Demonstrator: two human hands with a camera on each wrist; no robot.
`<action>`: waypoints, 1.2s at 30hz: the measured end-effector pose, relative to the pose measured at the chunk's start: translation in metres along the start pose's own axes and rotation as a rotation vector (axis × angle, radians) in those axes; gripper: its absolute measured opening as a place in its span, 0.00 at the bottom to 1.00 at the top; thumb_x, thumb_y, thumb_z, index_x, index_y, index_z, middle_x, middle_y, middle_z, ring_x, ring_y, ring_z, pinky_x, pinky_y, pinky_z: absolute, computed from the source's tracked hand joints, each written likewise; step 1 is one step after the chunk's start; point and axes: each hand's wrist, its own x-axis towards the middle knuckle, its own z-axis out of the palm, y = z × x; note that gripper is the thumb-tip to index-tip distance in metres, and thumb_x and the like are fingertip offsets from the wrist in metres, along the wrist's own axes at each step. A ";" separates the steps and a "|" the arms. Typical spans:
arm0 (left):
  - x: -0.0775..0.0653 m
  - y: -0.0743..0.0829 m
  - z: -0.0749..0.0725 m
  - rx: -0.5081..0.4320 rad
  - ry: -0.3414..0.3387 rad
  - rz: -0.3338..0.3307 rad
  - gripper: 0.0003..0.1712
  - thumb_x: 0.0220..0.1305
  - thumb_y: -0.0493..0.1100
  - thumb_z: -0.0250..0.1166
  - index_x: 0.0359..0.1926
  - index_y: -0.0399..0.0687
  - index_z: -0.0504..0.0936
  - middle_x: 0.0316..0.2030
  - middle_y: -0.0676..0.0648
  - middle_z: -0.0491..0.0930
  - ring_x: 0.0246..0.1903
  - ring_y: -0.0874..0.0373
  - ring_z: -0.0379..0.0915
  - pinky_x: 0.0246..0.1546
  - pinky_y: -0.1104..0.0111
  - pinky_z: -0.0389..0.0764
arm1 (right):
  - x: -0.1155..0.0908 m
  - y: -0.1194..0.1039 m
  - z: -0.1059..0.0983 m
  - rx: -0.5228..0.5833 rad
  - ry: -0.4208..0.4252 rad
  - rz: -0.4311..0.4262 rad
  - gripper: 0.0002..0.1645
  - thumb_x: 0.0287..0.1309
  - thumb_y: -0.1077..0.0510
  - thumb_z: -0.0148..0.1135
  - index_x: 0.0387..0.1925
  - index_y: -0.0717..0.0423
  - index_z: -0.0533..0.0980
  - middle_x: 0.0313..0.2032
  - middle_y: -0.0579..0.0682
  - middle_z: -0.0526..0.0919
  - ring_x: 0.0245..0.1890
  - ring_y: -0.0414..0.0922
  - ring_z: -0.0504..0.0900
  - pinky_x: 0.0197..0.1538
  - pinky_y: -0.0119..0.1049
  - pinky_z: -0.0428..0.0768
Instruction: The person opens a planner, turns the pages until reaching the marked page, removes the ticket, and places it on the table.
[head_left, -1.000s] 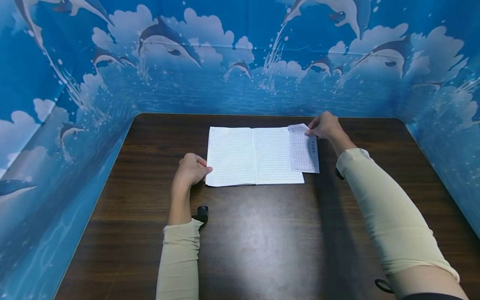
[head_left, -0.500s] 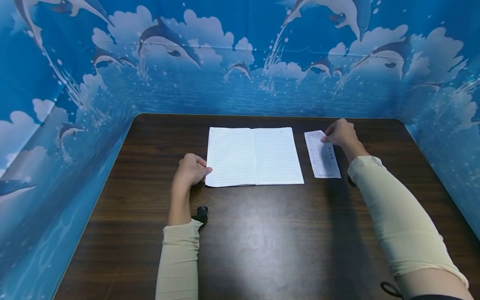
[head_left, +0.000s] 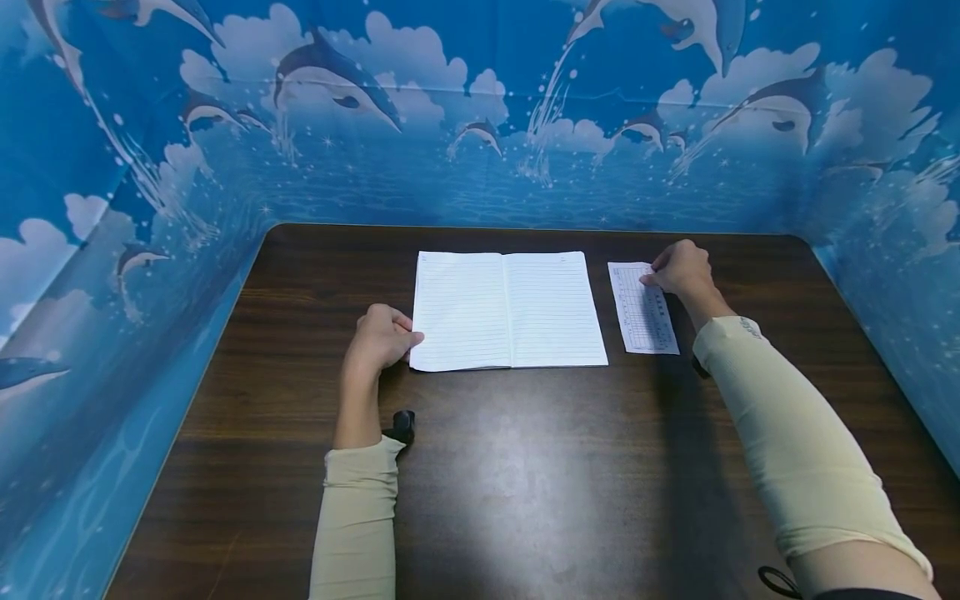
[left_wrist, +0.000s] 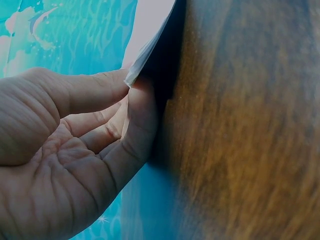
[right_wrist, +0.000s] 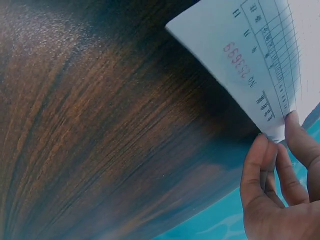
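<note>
An open notebook (head_left: pixel 465 312) with lined white pages lies on the brown wooden table (head_left: pixel 510 467). My left hand (head_left: pixel 381 337) pinches its left edge between thumb and fingers; in the left wrist view the page edges (left_wrist: pixel 145 57) sit between the thumb and the curled fingers. To the right of the notebook is a printed receipt slip (head_left: pixel 641 312) with a grid and a red number. My right hand (head_left: pixel 681 271) pinches the slip's upper right corner. In the right wrist view the slip (right_wrist: pixel 235 55) slants up from the wood, thumb on its printed face and fingers behind.
A blue backdrop (head_left: pixel 480 183) with dolphins and clouds rises behind the table and along both sides. Black wrist straps (head_left: pixel 401 427) show at the wrists. The table's far edge runs just behind the notebook and slip.
My right hand has drawn the slip rightward off the notebook's right page onto the table side, then stayed nearly still over the last half second. The left hand keeps its place on the notebook.
</note>
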 end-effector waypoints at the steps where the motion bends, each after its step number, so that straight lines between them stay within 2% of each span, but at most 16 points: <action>1: 0.000 0.000 0.000 0.001 -0.002 0.003 0.14 0.76 0.38 0.68 0.55 0.33 0.81 0.31 0.41 0.83 0.35 0.50 0.77 0.42 0.60 0.76 | 0.000 -0.001 0.001 -0.004 0.011 -0.005 0.23 0.71 0.60 0.70 0.59 0.72 0.79 0.57 0.73 0.81 0.54 0.66 0.81 0.64 0.60 0.81; 4: 0.000 0.000 0.000 0.004 -0.001 0.005 0.14 0.76 0.38 0.67 0.54 0.33 0.81 0.31 0.41 0.83 0.35 0.50 0.77 0.42 0.60 0.76 | 0.000 -0.006 0.003 -0.015 0.048 -0.034 0.22 0.71 0.60 0.70 0.58 0.72 0.79 0.56 0.72 0.82 0.52 0.64 0.82 0.61 0.59 0.82; 8: 0.000 -0.001 -0.001 0.006 0.003 0.007 0.14 0.76 0.38 0.67 0.54 0.33 0.81 0.31 0.41 0.83 0.35 0.50 0.77 0.42 0.61 0.75 | -0.003 -0.023 0.008 -0.003 0.075 -0.087 0.17 0.72 0.60 0.68 0.53 0.70 0.82 0.54 0.70 0.84 0.48 0.60 0.82 0.54 0.55 0.83; 12: 0.000 -0.001 -0.001 0.002 0.006 0.009 0.14 0.76 0.38 0.68 0.55 0.32 0.81 0.31 0.41 0.83 0.34 0.50 0.77 0.42 0.61 0.75 | -0.006 -0.043 0.016 0.013 0.034 -0.126 0.16 0.75 0.57 0.67 0.51 0.68 0.84 0.51 0.67 0.85 0.47 0.57 0.82 0.51 0.52 0.82; 20: 0.001 -0.002 -0.001 0.002 -0.001 0.005 0.15 0.75 0.39 0.68 0.55 0.33 0.81 0.32 0.41 0.83 0.36 0.49 0.78 0.43 0.60 0.76 | -0.014 -0.065 0.037 -0.007 -0.084 -0.203 0.17 0.72 0.56 0.71 0.49 0.68 0.86 0.44 0.66 0.91 0.41 0.55 0.93 0.52 0.51 0.86; 25: 0.000 -0.001 0.000 0.011 0.009 0.006 0.14 0.75 0.39 0.68 0.54 0.33 0.82 0.32 0.41 0.83 0.37 0.49 0.78 0.44 0.59 0.76 | -0.018 -0.071 0.044 0.013 -0.067 -0.203 0.15 0.69 0.59 0.73 0.47 0.69 0.87 0.43 0.67 0.92 0.41 0.56 0.93 0.55 0.53 0.86; 32: -0.002 0.001 0.000 0.038 0.024 -0.003 0.13 0.75 0.39 0.68 0.53 0.34 0.82 0.33 0.40 0.83 0.37 0.49 0.77 0.43 0.59 0.76 | -0.020 -0.072 0.049 0.056 -0.035 -0.159 0.12 0.68 0.60 0.74 0.43 0.67 0.86 0.43 0.66 0.90 0.41 0.55 0.93 0.53 0.50 0.87; 36: -0.010 0.009 -0.001 0.068 0.053 0.020 0.13 0.75 0.39 0.69 0.52 0.33 0.82 0.34 0.39 0.85 0.35 0.50 0.78 0.41 0.60 0.77 | -0.021 -0.071 0.050 0.092 -0.035 -0.128 0.10 0.69 0.60 0.73 0.42 0.66 0.85 0.44 0.65 0.89 0.41 0.54 0.92 0.55 0.50 0.86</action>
